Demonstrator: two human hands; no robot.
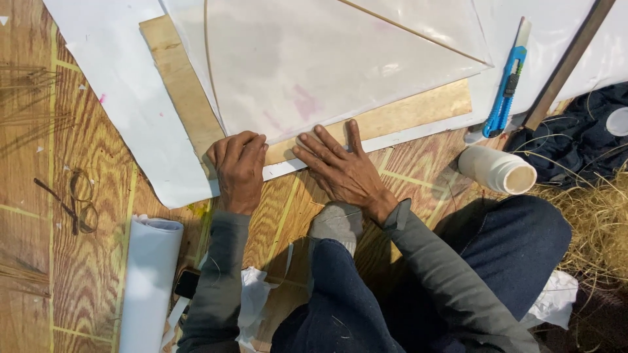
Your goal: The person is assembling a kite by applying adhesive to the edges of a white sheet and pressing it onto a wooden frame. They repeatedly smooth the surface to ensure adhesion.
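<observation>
Translucent plastic sheet (314, 65) lies over a plywood board (405, 111) on the wood-grain floor (91, 248). Left hand (239, 170), fingers curled, and right hand (343, 170), flat and spread, press its near edge. A blue utility knife (507, 85) lies well apart.

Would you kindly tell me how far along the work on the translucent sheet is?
Done: the translucent sheet already lies on the board, with thin sticks on it. In hand: the left hand and right hand press flat along its lower edge. Left: hard to tell; the blue knife lies untouched, and a paper roll lies beside the person.
</observation>
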